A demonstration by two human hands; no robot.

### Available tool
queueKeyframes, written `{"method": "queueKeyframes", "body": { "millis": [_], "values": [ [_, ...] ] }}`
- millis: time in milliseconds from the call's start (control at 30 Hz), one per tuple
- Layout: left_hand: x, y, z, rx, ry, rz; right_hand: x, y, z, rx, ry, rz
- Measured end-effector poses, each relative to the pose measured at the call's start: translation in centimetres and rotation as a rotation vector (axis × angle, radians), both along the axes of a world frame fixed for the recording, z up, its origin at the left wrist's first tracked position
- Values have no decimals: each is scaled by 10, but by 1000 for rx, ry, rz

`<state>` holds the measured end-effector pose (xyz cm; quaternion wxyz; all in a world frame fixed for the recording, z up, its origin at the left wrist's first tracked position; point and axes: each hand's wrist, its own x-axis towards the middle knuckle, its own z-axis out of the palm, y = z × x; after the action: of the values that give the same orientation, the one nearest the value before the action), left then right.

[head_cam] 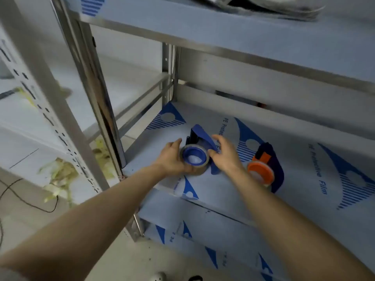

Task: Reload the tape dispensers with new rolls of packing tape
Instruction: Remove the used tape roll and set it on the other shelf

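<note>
**Roll sits between two hands, hole facing up**

A metal rack (95, 110) carries a shelf (294, 159) covered in printed protective film, and both dispensers lie on it near its front left corner. The blue dispenser (199, 136) lies on its side, with its length running away from the person and a little to the left. The second dispenser (273, 161), dark with an orange hub (260, 169), lies just to the right of the right wrist, and neither hand touches it.

The roll of tape (199, 173) lies flat at the near end of the blue dispenser, around the blue hub (194, 157), so its hole points straight up. Whether it is pushed fully down on the hub I cannot tell.

The left hand (172, 159) is on the roll's left side, its fingers curled round the rim with the thumb at the near edge. The right hand (225, 157) is opposite. Its thumb is against the dispenser's side plate beside the roll and its fingers lie over the far side of that plate, so it appears to be pinching the plate.

The roll therefore lies directly between the two hands. The left hand is the one on the roll, and the right hand steadies the frame. Judging by this, seating the roll calls for a push straight down along the hub.
</note>
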<state>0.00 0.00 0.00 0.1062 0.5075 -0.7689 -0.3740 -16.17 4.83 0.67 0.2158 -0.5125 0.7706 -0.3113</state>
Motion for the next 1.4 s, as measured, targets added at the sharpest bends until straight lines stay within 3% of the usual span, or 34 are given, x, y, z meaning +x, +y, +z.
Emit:
{"method": "queueKeyframes", "body": {
  "millis": [167, 267, 400, 500, 767, 1400],
  "values": [
    [-6, -9, -14, 41, 11, -107, 3, -9, -2, 9, 176, 82],
    [-10, -10, -26, 41, 73, -80, 6, -8, 6, -115, 443, 341],
    [-11, -7, -30, 62, 168, -14, 9, -12, 13, 179, 706, 623],
    [-9, -3, -29, 68, 210, -1, 7, -16, 8, 215, 829, 682],
    [2, -2, -28, 43, 203, -17, 16, -32, 6, 307, 859, 734],
    [5, -15, -33, 72, 214, -23, 14, -42, 21, 318, 480, 558]
  ]
}}
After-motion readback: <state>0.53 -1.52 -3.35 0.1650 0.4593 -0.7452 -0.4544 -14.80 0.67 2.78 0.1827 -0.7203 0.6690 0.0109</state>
